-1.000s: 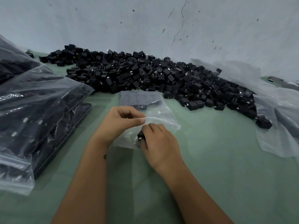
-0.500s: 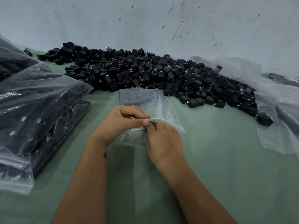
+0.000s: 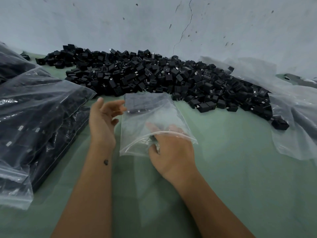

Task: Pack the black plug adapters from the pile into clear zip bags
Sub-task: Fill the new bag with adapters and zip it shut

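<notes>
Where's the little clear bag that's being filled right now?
In the head view the small clear zip bag lies mid-table on the green surface, just before the adapter pile, with the right hand reaching into its mouth.

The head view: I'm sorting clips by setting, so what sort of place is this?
Likely a small packing workshop: a big pile of black plug adapters lies on a green-covered table, filled clear bags are stacked at left, against a cracked wall.

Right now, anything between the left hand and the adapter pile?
Nothing visible. The left hand hangs open above bare green table, and the pile of black plug adapters lies just beyond it. The clear zip bag, entered by the right hand, sits to its right.
</notes>
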Action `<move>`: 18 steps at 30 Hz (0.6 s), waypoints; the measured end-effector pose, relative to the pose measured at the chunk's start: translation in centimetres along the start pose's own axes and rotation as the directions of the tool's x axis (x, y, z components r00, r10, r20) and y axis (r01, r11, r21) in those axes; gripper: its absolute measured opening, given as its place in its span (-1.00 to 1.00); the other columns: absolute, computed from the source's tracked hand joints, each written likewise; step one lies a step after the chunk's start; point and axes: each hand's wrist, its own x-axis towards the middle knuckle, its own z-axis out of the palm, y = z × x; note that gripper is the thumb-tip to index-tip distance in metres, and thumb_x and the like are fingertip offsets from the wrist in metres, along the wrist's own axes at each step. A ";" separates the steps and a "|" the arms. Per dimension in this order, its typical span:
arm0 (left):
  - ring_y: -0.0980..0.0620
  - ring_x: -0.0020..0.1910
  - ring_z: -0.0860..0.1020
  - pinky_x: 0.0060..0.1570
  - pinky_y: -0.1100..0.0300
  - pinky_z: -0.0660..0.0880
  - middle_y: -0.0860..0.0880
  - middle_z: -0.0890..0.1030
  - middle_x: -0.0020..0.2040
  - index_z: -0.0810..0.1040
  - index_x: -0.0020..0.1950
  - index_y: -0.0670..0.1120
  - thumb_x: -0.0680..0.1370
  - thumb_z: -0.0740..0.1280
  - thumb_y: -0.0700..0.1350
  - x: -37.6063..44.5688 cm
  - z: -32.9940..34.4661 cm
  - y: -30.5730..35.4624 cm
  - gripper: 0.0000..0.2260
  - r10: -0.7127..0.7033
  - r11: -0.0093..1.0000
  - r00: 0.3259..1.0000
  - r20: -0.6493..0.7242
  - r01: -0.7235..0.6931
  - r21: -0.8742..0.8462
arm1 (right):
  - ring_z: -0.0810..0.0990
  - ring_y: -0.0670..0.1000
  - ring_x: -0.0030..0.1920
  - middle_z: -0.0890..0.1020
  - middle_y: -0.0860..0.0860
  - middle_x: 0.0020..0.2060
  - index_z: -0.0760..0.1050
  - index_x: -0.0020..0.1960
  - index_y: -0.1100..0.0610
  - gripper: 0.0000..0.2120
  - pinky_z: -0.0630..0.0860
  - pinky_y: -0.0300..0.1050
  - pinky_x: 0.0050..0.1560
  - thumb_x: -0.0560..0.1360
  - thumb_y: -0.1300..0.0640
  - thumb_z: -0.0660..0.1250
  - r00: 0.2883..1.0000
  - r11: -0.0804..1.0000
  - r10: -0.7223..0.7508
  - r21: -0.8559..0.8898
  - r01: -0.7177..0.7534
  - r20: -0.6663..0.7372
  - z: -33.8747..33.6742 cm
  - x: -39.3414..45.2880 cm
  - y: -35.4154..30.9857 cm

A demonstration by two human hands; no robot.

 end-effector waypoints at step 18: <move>0.16 -0.32 0.50 -0.18 0.15 0.30 0.05 0.64 -0.30 0.64 -0.13 0.00 0.61 0.10 0.05 0.7 0.9 -0.6 -0.65 -0.156 0.988 0.973 -0.169 0.152 -0.037 | 0.28 0.15 0.13 0.31 0.11 0.16 0.33 0.22 0.00 -0.69 0.28 0.03 0.20 0.51 -0.04 0.11 0.971 0.985 0.159 -0.090 -0.145 0.180 1.3 2.6 -0.2</move>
